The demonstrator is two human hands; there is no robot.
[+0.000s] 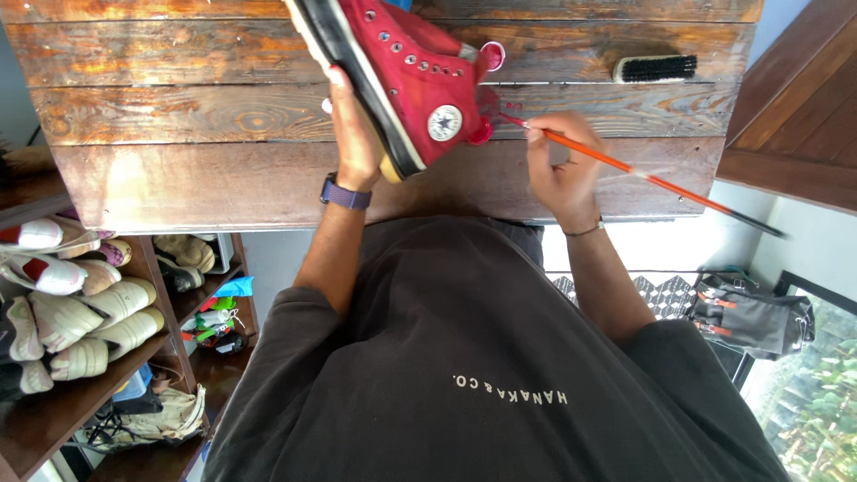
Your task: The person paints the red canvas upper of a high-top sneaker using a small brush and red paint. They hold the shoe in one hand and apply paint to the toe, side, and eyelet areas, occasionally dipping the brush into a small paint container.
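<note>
My left hand [353,134] grips a red high-top canvas shoe [402,80] by its white and black sole, holding it tilted above the wooden table [178,134]. My right hand [562,165] pinches a long orange-handled paintbrush [643,174], its tip close to the heel of the shoe. A small pink pot [492,55] and red blotches [486,116] lie on the table just behind the shoe.
A black-bristled scrub brush [654,69] lies on the table to the right. A wooden shelf [80,303] packed with several pale shoes stands at the left. A grey bag [750,317] rests on the floor at the right.
</note>
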